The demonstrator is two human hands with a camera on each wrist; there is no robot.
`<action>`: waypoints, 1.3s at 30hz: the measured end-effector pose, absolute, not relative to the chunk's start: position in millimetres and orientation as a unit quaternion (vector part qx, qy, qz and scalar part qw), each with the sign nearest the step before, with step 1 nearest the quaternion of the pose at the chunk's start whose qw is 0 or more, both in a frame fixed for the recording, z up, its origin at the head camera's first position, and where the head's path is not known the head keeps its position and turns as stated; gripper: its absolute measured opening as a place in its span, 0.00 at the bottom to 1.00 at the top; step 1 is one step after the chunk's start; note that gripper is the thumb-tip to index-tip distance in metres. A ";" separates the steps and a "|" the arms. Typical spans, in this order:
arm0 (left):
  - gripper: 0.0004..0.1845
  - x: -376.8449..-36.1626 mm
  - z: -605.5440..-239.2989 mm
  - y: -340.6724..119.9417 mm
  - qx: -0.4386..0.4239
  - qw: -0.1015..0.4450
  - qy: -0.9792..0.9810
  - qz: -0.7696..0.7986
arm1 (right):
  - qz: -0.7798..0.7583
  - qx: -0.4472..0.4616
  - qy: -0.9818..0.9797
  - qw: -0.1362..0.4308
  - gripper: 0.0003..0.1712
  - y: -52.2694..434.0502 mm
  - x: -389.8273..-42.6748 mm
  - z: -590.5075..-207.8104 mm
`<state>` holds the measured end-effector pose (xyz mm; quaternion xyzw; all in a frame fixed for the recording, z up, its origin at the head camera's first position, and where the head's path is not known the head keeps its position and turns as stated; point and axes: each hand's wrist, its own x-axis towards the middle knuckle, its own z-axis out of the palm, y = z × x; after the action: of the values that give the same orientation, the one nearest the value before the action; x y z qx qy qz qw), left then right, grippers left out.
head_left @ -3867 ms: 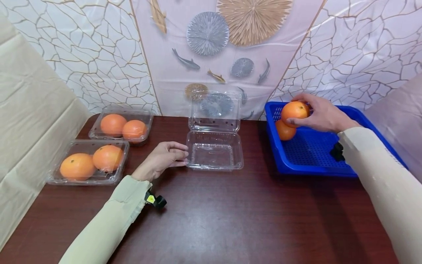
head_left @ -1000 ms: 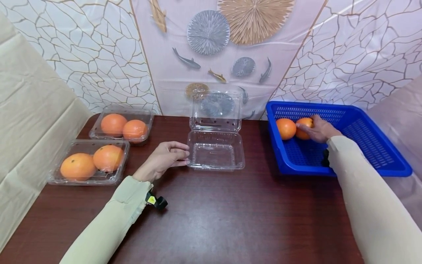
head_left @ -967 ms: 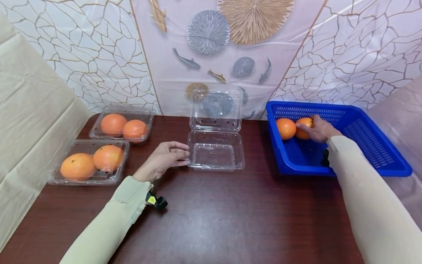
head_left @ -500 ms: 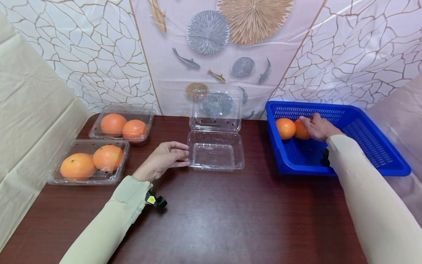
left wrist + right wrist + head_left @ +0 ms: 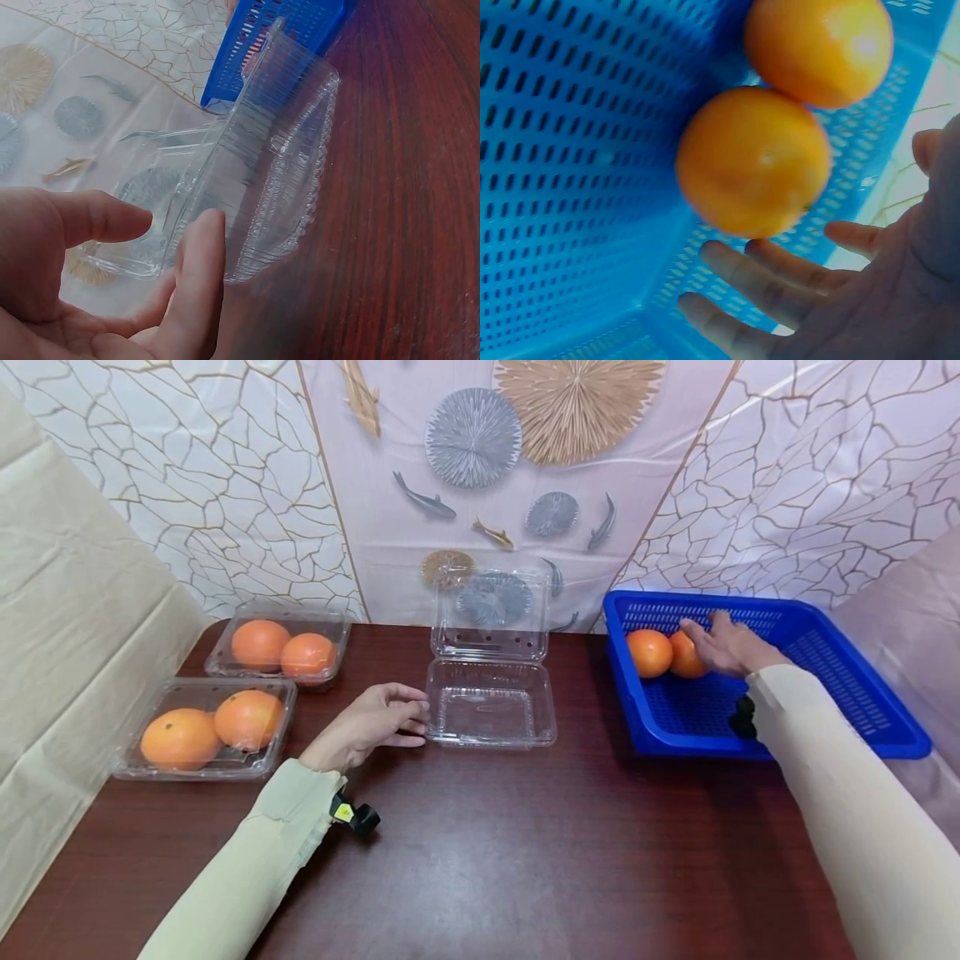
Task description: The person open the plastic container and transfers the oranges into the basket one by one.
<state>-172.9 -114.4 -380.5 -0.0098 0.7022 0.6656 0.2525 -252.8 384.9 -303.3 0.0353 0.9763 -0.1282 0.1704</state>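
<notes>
While our left hand (image 5: pixel 367 722) rests, fingers relaxed, against the open clear box (image 5: pixel 491 710), our right hand (image 5: pixel 723 643) lies spread beside two oranges (image 5: pixel 669 653). Both sit in the blue basket (image 5: pixel 840 693) on the table (image 5: pixel 487 852).

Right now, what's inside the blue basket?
Two oranges sit side by side at the blue basket's left end: one in full view, the other partly covered by the open right hand. The sleeve hides part of the floor.

dark wood counter (image 5: pixel 487 852), lower frame; crackle-pattern wall covering (image 5: pixel 202 485), upper frame; fish-and-fan print panel (image 5: pixel 517 468), top centre; cream sheet (image 5: pixel 67 593), left edge.
</notes>
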 end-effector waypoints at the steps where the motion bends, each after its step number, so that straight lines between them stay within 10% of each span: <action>1: 0.22 -172.8 -380.1 -114.5 -0.011 0.253 0.704 0.663 | -0.128 0.033 0.977 0.169 0.59 383.2 -251.2 -301.0; 21: 0.33 -158.8 -359.7 -131.4 -0.008 0.217 0.776 0.593 | -0.112 -0.036 0.989 0.091 0.40 335.9 -218.5 -260.2; 31: 0.36 -132.5 -337.3 -138.5 0.023 0.107 0.877 0.469 | -0.177 -0.065 0.981 -0.034 0.22 290.5 -187.0 -255.2; 39: 0.18 -115.3 -331.6 -144.6 0.076 -0.051 0.882 0.462 | -0.218 -0.108 0.963 -0.113 0.14 254.2 -170.3 -267.9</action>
<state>-115.3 -144.6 -331.6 0.0761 0.8823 0.4617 -0.0513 -170.3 254.2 -267.9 -0.1078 0.9633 -0.2182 -0.1129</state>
